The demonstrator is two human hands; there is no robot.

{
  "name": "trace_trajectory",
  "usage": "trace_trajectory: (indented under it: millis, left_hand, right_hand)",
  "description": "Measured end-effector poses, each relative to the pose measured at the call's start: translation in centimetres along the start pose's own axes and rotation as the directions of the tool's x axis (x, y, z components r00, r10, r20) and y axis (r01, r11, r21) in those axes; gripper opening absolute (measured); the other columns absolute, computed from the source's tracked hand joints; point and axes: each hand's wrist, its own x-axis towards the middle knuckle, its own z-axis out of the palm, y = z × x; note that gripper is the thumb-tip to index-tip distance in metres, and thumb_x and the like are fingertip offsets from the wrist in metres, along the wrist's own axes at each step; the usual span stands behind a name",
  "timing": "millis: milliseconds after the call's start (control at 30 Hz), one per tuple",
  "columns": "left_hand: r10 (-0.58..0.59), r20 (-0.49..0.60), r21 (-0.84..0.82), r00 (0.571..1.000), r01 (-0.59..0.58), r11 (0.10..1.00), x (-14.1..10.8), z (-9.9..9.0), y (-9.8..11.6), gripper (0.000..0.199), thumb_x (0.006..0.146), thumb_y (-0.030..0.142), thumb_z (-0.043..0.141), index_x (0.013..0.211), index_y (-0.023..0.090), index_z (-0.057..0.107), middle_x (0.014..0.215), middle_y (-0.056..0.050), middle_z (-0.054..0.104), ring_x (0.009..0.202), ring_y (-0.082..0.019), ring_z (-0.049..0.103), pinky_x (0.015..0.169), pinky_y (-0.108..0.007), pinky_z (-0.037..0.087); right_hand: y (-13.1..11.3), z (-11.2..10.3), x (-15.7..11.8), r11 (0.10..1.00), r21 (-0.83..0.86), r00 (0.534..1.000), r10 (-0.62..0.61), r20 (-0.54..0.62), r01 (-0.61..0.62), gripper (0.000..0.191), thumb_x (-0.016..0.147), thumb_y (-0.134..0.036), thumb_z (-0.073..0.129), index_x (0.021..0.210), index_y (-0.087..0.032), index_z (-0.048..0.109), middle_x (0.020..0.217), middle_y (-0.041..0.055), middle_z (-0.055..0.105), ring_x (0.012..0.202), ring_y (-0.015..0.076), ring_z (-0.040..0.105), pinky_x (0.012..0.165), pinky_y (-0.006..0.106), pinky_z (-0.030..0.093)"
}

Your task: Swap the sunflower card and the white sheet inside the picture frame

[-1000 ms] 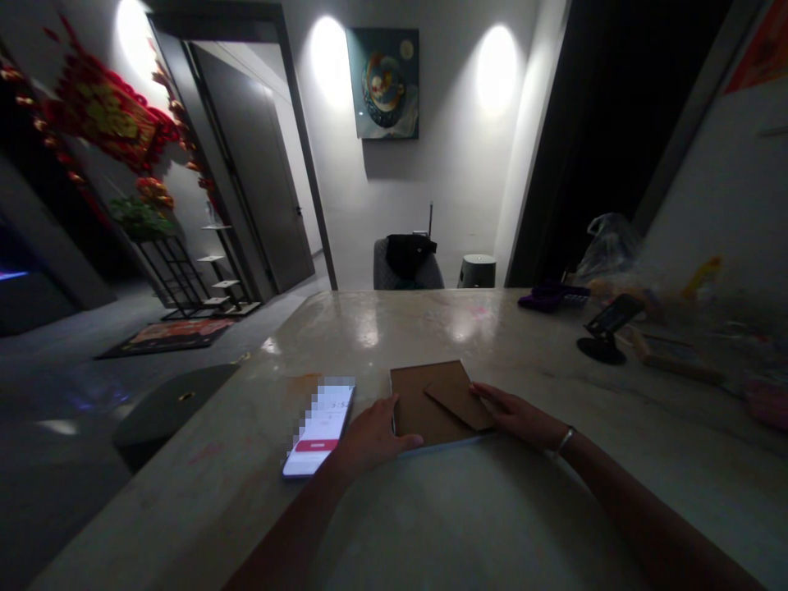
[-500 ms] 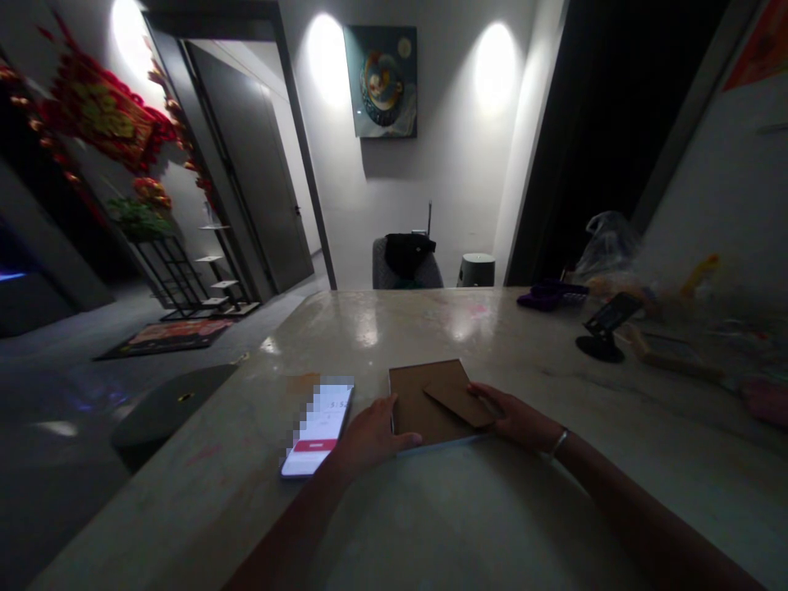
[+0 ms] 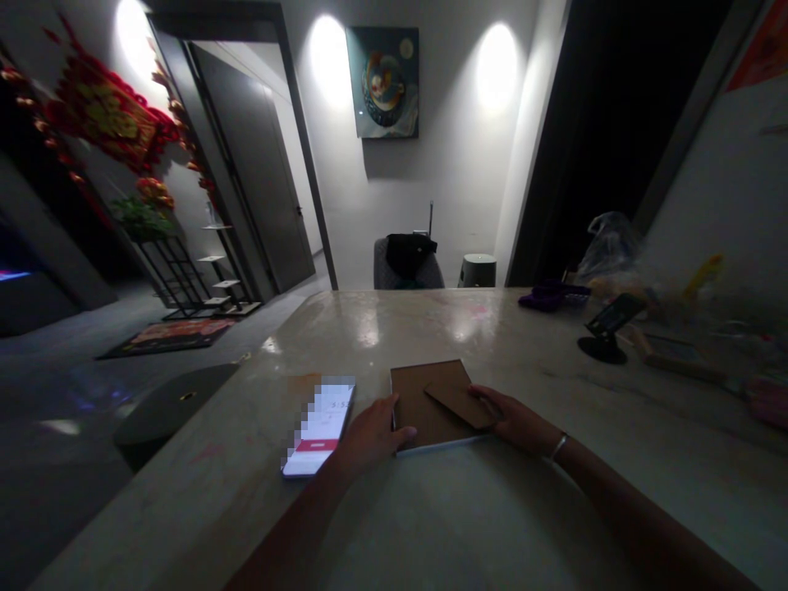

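A flat brown kraft-covered board or notebook (image 3: pixel 419 406) lies on the pale stone table (image 3: pixel 394 509), its near edge showing a thin white layer. A smaller brown card or envelope (image 3: pixel 459 402) lies across its right corner. My right hand (image 3: pixel 514 421) rests with its fingertips on that smaller piece, a thin bracelet on the wrist. My left hand (image 3: pixel 373 435) lies against the board's left edge, thumb near its lower corner. Just left of that hand is a lit smartphone (image 3: pixel 318 427), its screen pixelated, with a red button.
A dark round stool (image 3: pixel 176 402) stands beyond the table's left edge. At the right are a purple item (image 3: pixel 551 297), a phone on a round stand (image 3: pixel 607 336), a plastic bag (image 3: pixel 609 246) and a wooden frame (image 3: pixel 671 353). A chair (image 3: pixel 406 263) stands past the far edge.
Both hands stay in about the same place at the brown board. Only the view sways slightly.
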Motion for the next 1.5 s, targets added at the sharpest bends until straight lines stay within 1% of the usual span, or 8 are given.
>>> trace_trajectory:
  millis: [200,333,533,833,1033,1200,1367,1500]
  left_hand:
    - [0.02,-0.085,-0.006,0.996,-0.021,1.0,0.6,0.7,-0.7,0.05,0.077,0.036,0.044,0.123,0.015,0.042,0.12,-0.012,0.051,0.106,-0.021,0.05,0.088,-0.032,0.037]
    - [0.025,-0.125,-0.004,0.992,-0.026,1.0,0.9,0.9,-0.9,0.044,0.078,0.03,0.043,0.119,0.014,0.047,0.115,-0.011,0.055,0.104,-0.02,0.051,0.087,-0.03,0.038]
    - [0.026,-0.172,-0.014,0.985,-0.029,0.999,1.0,0.8,-0.8,0.037,0.078,0.024,0.043,0.112,0.014,0.052,0.108,-0.011,0.057,0.097,-0.019,0.054,0.081,-0.028,0.041]
    - [0.056,-0.188,0.002,0.981,-0.057,0.998,0.8,0.7,-0.8,0.033,0.079,0.021,0.039,0.108,0.015,0.054,0.104,-0.01,0.056,0.091,-0.017,0.055,0.079,-0.027,0.041]
    - [0.022,-0.187,-0.056,0.982,-0.033,0.998,1.1,0.0,-0.7,0.028,0.076,0.017,0.042,0.099,0.015,0.057,0.095,-0.007,0.058,0.086,-0.016,0.054,0.076,-0.027,0.041]
    - [0.04,-0.363,-0.105,0.931,-0.084,0.991,1.2,-1.4,-0.2,0.061,0.074,0.011,0.041,0.131,0.022,0.024,0.086,0.0,0.053,0.073,-0.011,0.051,0.065,-0.023,0.042]
    - [0.256,-0.466,0.017,0.847,-0.281,0.96,1.5,-0.7,-0.3,0.073,0.077,0.01,0.039,0.134,0.027,-0.003,0.086,0.001,0.051,0.069,-0.009,0.049,0.066,-0.023,0.041]
    - [0.263,-0.36,0.07,0.895,-0.255,0.964,1.9,0.4,-0.9,0.077,0.076,0.008,0.04,0.134,0.029,-0.007,0.088,0.001,0.052,0.068,-0.009,0.049,0.065,-0.024,0.041]
  right_hand:
    - [-0.3,1.0,0.2,0.998,-0.059,0.992,0.027,-0.123,-0.034,0.055,0.068,-0.002,0.034,0.12,-0.016,0.047,0.122,0.009,0.053,0.111,0.0172,0.049,0.098,0.036,0.035]
    - [-0.7,0.9,0.5,0.996,0.028,0.977,0.086,-0.196,-0.082,0.034,0.082,-0.022,0.036,0.11,-0.02,0.056,0.113,0.0062,0.06,0.104,0.0184,0.054,0.093,0.034,0.039]
    - [-1.9,0.3,0.5,0.977,0.146,0.951,0.186,-0.245,-0.153,0.036,0.082,-0.041,0.038,0.102,-0.021,0.06,0.11,0.0055,0.061,0.101,0.0205,0.055,0.088,0.034,0.042]
    - [-2.5,1.6,0.2,0.995,-0.025,0.962,0.083,-0.262,-0.093,0.034,0.08,-0.036,0.044,0.106,-0.019,0.057,0.108,0.0093,0.061,0.1,0.0222,0.055,0.089,0.039,0.041]
    - [-2.3,1.3,0.5,0.991,-0.025,0.949,0.12,-0.293,-0.133,0.033,0.082,-0.029,0.037,0.108,-0.018,0.055,0.091,0.0079,0.065,0.084,0.0196,0.06,0.076,0.033,0.046]
    - [-2.0,1.0,0.9,0.993,-0.119,0.928,-0.02,-0.373,-0.026,0.058,0.08,-0.021,0.036,0.135,-0.014,0.017,0.077,0.0037,0.061,0.066,0.0168,0.057,0.066,0.031,0.046]
    - [-1.7,0.7,1.5,0.943,-0.314,0.857,-0.249,-0.451,0.108,0.059,0.082,-0.017,0.032,0.136,-0.016,0.008,0.083,0.0068,0.057,0.069,0.018,0.053,0.066,0.033,0.046]
    - [-1.1,0.9,1.7,0.925,-0.372,0.882,-0.243,-0.404,0.084,0.057,0.084,-0.016,0.029,0.136,-0.016,0.007,0.082,0.0081,0.055,0.068,0.0188,0.051,0.065,0.033,0.045]
